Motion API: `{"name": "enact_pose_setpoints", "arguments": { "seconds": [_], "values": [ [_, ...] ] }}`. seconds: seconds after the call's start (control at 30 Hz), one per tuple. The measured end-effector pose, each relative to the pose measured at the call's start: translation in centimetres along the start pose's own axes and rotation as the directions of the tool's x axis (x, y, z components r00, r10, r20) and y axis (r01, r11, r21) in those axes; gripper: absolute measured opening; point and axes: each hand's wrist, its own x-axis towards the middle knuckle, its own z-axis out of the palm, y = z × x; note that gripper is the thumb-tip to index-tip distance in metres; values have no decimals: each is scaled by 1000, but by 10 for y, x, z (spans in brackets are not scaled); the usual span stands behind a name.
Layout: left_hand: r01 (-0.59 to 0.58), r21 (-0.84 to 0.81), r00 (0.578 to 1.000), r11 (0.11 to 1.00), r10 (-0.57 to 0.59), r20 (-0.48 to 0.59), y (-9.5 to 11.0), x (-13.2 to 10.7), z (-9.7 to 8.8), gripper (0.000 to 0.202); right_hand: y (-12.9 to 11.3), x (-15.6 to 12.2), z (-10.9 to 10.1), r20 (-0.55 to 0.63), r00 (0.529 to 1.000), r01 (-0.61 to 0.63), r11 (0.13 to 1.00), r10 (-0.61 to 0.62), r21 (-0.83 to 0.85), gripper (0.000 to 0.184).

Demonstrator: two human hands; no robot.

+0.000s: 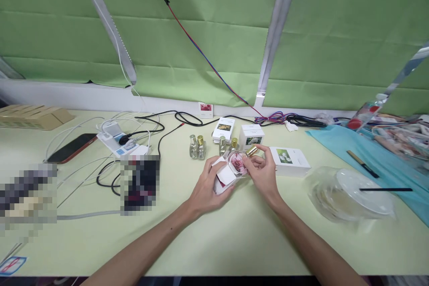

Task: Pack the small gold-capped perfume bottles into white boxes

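Note:
My left hand (208,187) is wrapped round a small white carton (225,175) with an opened end. At that end, my right hand (263,172) grips a clear glass perfume bottle (237,162) with a gold cap (252,151) and a pink flower picture. The bottle lies tilted, its base against the carton's mouth; how much of it is inside I cannot tell. Behind my hands stand several small glass bottles (197,147) with gold or greenish caps. White flower-printed boxes (252,136) are close by, one box (291,161) lying just right of my right hand.
A power strip (119,140) with tangled cables and a phone (72,148) are on the left. At right are a bagged round container (363,192), a knife (362,164) on blue cloth (330,138), and a plastic bottle (367,112). A green curtain (208,44) hangs behind.

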Motion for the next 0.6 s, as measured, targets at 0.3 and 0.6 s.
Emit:
{"name": "enact_pose_setpoints", "arguments": {
  "seconds": [0.3,0.6],
  "values": [
    [19,-9,1000,1000,-20,-24,1,-1,2,61,2,-2,4,27,998,53,995,-51,-82,52],
    [17,-25,999,1000,-18,-36,2,-1,3,59,7,0,5,63,997,60,993,-53,-104,51]
  ]
}}
